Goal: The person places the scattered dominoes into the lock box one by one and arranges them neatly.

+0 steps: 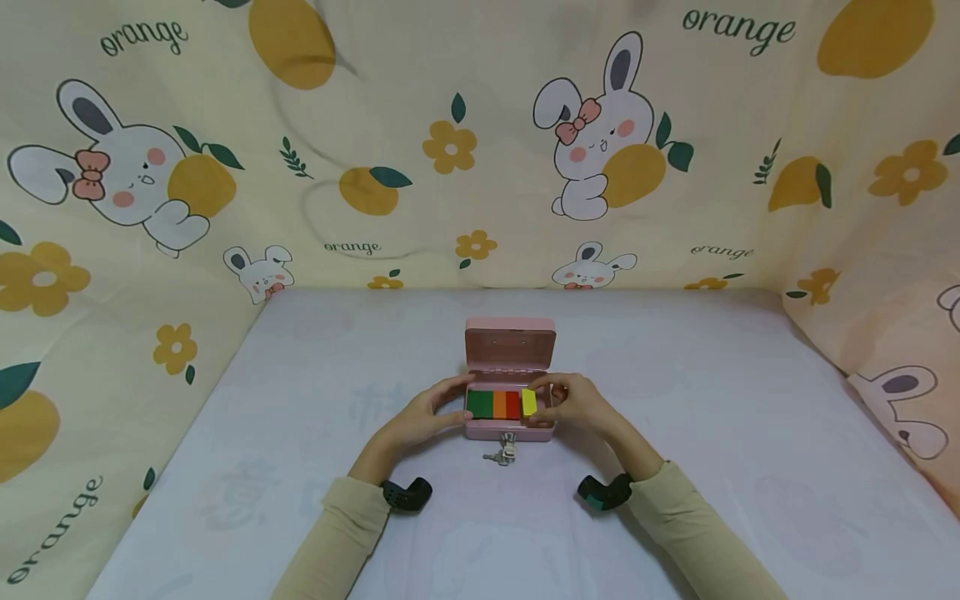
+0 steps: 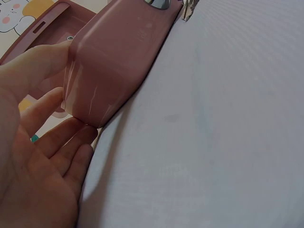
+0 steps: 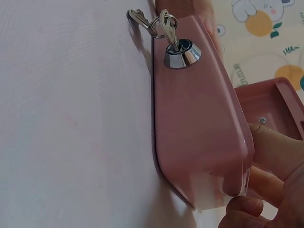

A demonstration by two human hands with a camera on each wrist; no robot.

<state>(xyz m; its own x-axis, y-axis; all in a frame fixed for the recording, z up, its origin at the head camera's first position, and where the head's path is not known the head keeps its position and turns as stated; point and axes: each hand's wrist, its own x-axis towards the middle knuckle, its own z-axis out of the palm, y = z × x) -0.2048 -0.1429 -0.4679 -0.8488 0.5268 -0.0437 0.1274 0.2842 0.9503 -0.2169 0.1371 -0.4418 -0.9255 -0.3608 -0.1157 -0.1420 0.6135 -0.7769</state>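
A pink metal cash box (image 1: pixel 491 434) stands with its lid raised. Inside, a green block (image 1: pixel 480 405), an orange block (image 1: pixel 499 405) and a red block (image 1: pixel 513 405) lie side by side. At their right is a tilted yellow block (image 1: pixel 528 403), pinched between the thumb and fingers of my right hand (image 1: pixel 581 404). My left hand (image 1: pixel 420 417) grips the box's left end, thumb near the front corner and fingers along the side. In the right wrist view, the right fingers reach over the box's end wall, and the yellow block is hidden.
Keys (image 3: pixel 167 26) on a ring hang from the box's front lock (image 3: pixel 183 54). The upright lid (image 1: pixel 510 346) stands behind the blocks. A white cloth (image 1: pixel 337 350) covers the table, and a printed curtain (image 1: pixel 420 100) encloses the back and sides.
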